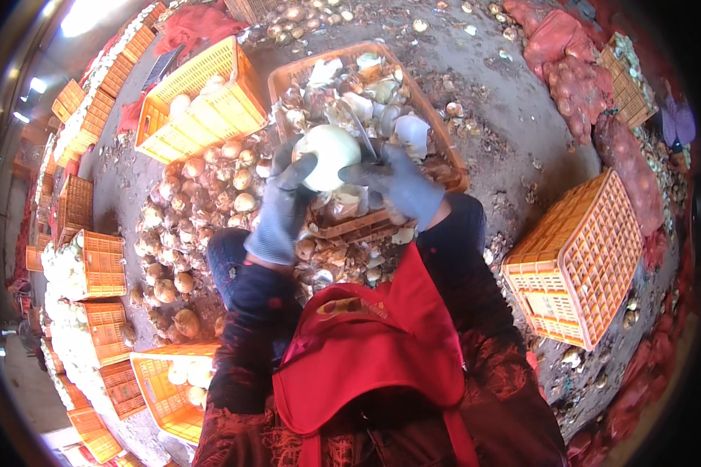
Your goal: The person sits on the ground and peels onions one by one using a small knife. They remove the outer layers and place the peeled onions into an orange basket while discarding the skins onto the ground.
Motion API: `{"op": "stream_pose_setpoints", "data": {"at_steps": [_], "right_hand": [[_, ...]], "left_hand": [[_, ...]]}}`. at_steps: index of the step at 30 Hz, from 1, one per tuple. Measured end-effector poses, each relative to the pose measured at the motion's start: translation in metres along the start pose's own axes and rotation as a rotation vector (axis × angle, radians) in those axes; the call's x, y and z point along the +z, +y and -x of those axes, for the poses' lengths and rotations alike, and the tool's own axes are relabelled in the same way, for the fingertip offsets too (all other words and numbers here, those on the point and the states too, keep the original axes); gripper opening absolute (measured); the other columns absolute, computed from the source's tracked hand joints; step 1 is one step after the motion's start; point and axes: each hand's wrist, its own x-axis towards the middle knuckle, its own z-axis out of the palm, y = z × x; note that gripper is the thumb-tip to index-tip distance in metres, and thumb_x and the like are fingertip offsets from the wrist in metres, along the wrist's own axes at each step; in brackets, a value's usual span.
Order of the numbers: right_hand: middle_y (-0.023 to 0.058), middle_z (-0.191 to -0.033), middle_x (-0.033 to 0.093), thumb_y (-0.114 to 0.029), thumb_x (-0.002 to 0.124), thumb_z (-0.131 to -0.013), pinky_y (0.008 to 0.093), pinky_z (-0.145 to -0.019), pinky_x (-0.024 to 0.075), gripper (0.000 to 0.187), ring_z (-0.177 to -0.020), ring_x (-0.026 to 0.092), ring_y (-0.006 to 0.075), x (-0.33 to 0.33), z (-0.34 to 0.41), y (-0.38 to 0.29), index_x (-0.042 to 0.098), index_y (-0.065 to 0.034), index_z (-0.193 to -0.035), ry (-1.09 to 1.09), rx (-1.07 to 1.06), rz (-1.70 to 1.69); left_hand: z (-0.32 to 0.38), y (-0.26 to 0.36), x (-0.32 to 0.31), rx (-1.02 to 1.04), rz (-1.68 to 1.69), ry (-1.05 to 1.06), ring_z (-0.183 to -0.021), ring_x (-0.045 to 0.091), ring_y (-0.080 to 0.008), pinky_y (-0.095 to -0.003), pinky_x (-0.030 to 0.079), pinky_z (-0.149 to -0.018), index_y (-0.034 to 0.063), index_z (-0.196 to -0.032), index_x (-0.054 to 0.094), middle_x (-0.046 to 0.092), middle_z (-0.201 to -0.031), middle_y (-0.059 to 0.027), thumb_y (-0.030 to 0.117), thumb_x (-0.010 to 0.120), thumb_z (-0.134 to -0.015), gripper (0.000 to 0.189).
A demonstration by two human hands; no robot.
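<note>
Between my two gloved hands is a large, pale peeled onion (330, 156). My left hand (280, 204), in a grey glove, grips it from the left with the thumb across its front. My right hand (406, 181) has its fingertips at the onion's lower right side and also holds a knife (359, 124), whose blade points up and away beside the onion. Under the hands stands an orange plastic crate (429, 114) full of onion skins and trimmings (380, 87). How the right fingers wrap the knife handle is partly hidden.
Unpeeled onions (193, 187) are heaped left of my knees. A yellow-orange crate (201, 96) with a few peeled onions stands beyond them; another crate (163, 391) is at lower left. Right of me is a tipped crate (572, 262), near red mesh sacks (578, 87). Filled crates (102, 265) line the left.
</note>
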Motion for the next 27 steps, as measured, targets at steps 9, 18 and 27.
{"op": "stream_pose_setpoints", "data": {"at_steps": [9, 18, 27], "right_hand": [[0.003, -0.078, 0.059, -0.011, 0.07, -0.08, 0.0221, -0.052, 0.0431, 0.027, -0.056, 0.05, 0.0084, -0.007, -0.007, 0.01, 0.059, -0.0036, -0.103, 0.012, -0.105, 0.032], [0.0118, -0.075, 0.063, -0.014, 0.066, -0.079, 0.0355, -0.06, 0.05, 0.023, -0.067, 0.064, 0.0272, 0.065, 0.06, 0.048, 0.059, -0.0092, -0.101, 0.037, -0.558, 0.91], [0.0108, -0.091, 0.058, -0.017, 0.063, -0.078, 0.0416, -0.06, 0.0492, 0.023, -0.073, 0.062, 0.032, 0.127, 0.05, 0.038, 0.055, -0.01, -0.098, 0.027, -0.434, 1.552]], "left_hand": [[0.041, -0.004, -0.046, -0.154, 0.546, -0.102, -0.101, 0.062, -0.0302, -0.0425, 0.055, -0.081, 0.0074, -0.13, 0.047, 0.06, -0.117, -0.0123, 0.055, 0.06, -0.082, 0.068], [0.082, -0.025, -0.079, 0.018, 0.625, 0.124, -0.109, 0.057, -0.0299, -0.0449, 0.049, -0.089, 0.0089, -0.132, 0.046, 0.056, -0.125, -0.0116, 0.062, 0.06, -0.079, 0.076], [0.109, -0.02, -0.087, 0.098, 0.427, 0.105, -0.118, 0.051, -0.0298, -0.0425, 0.04, -0.104, 0.0024, -0.136, 0.037, 0.05, -0.13, -0.0151, 0.05, 0.064, -0.081, 0.077]]}}
